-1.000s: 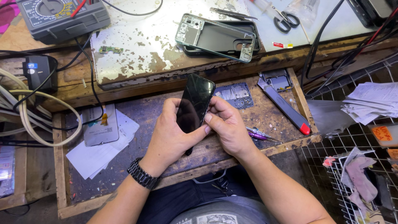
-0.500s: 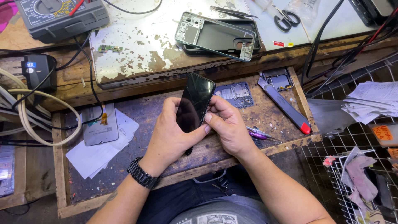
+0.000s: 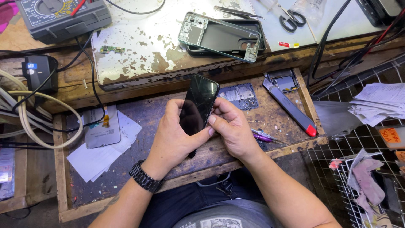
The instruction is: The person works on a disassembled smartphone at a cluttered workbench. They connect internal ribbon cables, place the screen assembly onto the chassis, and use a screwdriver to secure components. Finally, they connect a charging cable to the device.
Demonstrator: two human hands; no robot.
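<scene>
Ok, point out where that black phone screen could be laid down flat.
Bare wood shows left of the left hand, between it and the white papers. The right side is crowded: circuit board, utility knife, purple screwdriver.

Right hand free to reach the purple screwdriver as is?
Probably not right away: the right hand is pinching the black phone together with the left hand. The purple screwdriver lies uncovered on the tray just beside the right hand, so the path itself looks open.

Dark phone screen (image 3: 198, 105) held upright; orange label (image 3: 390, 135) right.
</scene>
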